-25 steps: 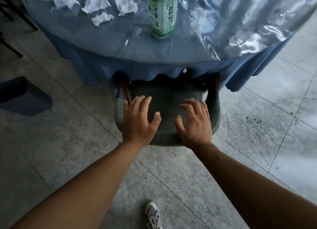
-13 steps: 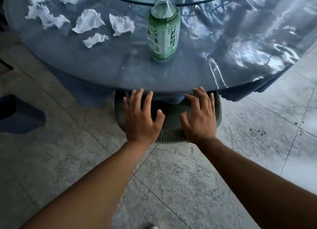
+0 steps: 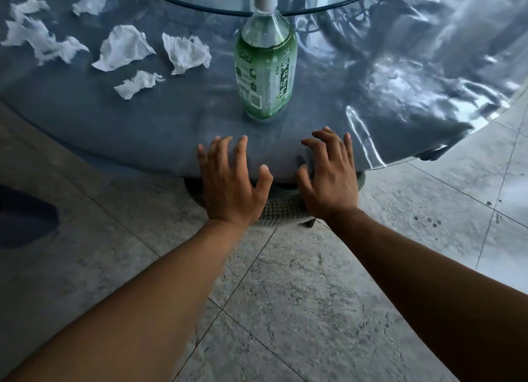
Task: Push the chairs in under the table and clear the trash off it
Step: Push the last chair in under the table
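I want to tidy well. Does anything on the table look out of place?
Yes. Crumpled white tissues lie scattered on the table, left of the upright green bottle. Nothing looks spilled or broken.

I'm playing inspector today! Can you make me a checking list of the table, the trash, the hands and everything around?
Surface: round table under blue cloth and shiny clear plastic, glass turntable above.
Job's things: grey-green woven chair almost fully under the table; six crumpled white paper tissues; green-labelled plastic bottle upright, capped.
Clutter: nothing seen.
Hands: left hand and right hand, fingers spread, at the chair's back.
Cables: nothing seen.
Surroundings: grey stone floor tiles.
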`<state>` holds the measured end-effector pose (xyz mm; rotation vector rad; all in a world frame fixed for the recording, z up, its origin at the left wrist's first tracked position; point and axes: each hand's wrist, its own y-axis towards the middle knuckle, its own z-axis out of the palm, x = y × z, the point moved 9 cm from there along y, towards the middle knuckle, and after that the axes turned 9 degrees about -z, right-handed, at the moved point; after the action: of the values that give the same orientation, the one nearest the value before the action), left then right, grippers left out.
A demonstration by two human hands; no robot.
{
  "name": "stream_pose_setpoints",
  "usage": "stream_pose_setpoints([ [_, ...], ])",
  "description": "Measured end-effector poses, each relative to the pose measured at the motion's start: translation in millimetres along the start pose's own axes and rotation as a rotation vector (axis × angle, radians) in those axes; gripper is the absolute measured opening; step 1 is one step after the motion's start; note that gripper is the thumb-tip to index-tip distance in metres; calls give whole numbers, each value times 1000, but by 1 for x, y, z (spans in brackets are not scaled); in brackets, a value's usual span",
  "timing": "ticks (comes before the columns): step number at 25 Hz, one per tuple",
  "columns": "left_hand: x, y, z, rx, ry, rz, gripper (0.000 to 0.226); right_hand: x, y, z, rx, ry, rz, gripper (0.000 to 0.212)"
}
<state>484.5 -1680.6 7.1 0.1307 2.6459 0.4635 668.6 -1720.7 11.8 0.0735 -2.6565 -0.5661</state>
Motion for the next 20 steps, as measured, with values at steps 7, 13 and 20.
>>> stream_pose_setpoints([
  [7, -1, 15, 7, 26, 19, 22, 62, -6, 13, 7, 12, 10, 28, 48],
  [13, 1, 16, 10, 81, 38, -12, 62, -10, 14, 11, 48, 8, 53, 47],
  [20, 4, 17, 13, 130, 70, -67, 62, -10, 17, 15, 101, 18, 52, 48],
])
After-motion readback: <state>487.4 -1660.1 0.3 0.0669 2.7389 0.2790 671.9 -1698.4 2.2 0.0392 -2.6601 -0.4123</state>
